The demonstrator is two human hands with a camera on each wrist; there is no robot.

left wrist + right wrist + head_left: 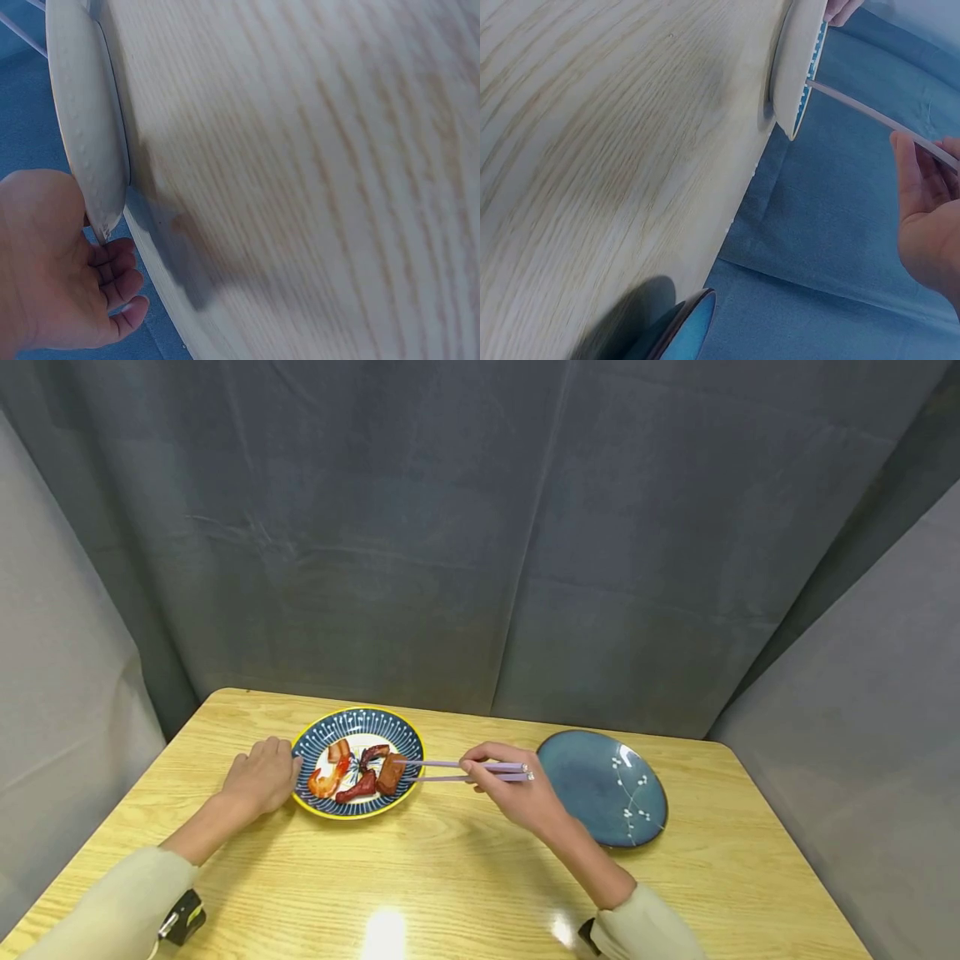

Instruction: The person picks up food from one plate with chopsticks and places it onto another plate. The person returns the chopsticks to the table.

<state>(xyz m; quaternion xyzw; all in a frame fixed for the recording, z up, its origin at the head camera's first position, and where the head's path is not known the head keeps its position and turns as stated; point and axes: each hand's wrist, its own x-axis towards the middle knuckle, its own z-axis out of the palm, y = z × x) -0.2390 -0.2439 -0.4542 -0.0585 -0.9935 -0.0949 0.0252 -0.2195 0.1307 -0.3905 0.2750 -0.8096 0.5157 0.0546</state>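
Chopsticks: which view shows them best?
The head view: both chopsticks show from the right hand to the brown food. The right wrist view shows one, running to the yellow-rimmed plate; the left wrist view catches only short lengths at its upper left.

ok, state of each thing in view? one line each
patterned plate: face up on table, bearing food
blue plate: face up on table
chopsticks: spread apart, tips at brown piece
brown piece: on patterned plate; whether pinched, can't tell
other food: lying on patterned plate
left hand: holding patterned plate's rim
right hand: holding chopsticks
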